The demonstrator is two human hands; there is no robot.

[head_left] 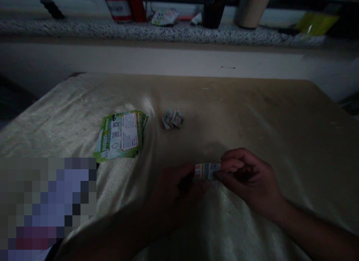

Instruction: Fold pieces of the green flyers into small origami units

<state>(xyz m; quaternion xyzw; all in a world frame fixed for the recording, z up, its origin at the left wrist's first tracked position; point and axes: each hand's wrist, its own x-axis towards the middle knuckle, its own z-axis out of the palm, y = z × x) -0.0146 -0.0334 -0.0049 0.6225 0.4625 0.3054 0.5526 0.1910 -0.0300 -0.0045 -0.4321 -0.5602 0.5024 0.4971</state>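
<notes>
Between my two hands is a small folded piece of printed paper point(206, 171), held low over the cloth near the middle of the table. My left hand point(179, 186) pinches its left end, with the thumb along the lower edge. Thumb and fingers of my right hand point(249, 175) close on its right end. Farther back lie folded paper pieces point(173, 118) with similar coloured print, touching or very close together. To their left rests a stack of green printed leaflets point(120, 135), slightly fanned. The dim light hides much of my left hand's fingers.
A shiny cloth point(280, 122) covers the table. Beyond it, a speckled stone sill point(92, 29) carries a red can point(119, 6), a dark bottle point(213, 10), a crumpled printed wrapper point(165, 17), a tan cylinder point(254, 8) and a yellow packet point(316, 23). The lower left corner is pixelated.
</notes>
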